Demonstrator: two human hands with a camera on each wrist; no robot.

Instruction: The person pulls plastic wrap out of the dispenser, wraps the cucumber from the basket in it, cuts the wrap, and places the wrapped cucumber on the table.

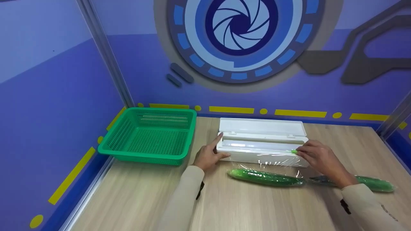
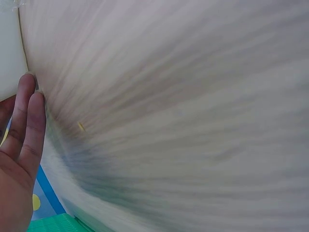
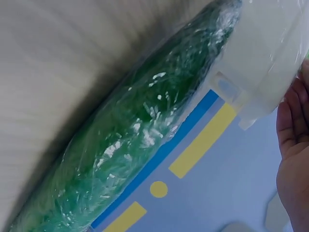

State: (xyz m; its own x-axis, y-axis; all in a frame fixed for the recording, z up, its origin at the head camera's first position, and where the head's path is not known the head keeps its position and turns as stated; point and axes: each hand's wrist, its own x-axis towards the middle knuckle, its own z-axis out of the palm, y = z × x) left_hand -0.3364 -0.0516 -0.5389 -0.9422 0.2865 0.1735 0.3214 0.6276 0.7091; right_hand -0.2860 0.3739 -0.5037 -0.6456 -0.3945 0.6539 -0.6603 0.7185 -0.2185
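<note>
A white cling film dispenser (image 1: 237, 156) lies lengthwise with its lid (image 1: 261, 126) raised at the back and a film roll inside. My left hand (image 1: 207, 158) grips its left end, thumb at the front and index finger at the back corner; two fingers (image 2: 33, 121) show by the box end in the left wrist view. At the right end, my right hand (image 1: 322, 159) pinches a small green slide cutter (image 1: 293, 151). Clear film drapes from the box front towards a cucumber (image 1: 266, 178). Another cucumber (image 1: 375, 183), wrapped in film, lies partly hidden beneath my right wrist.
A green plastic basket (image 1: 141, 156) stands left of the dispenser, near the left wall. Behind the table rises a blue-purple printed wall (image 1: 141, 70) with yellow marks along its foot. The wooden tabletop (image 1: 237, 208) extends towards me.
</note>
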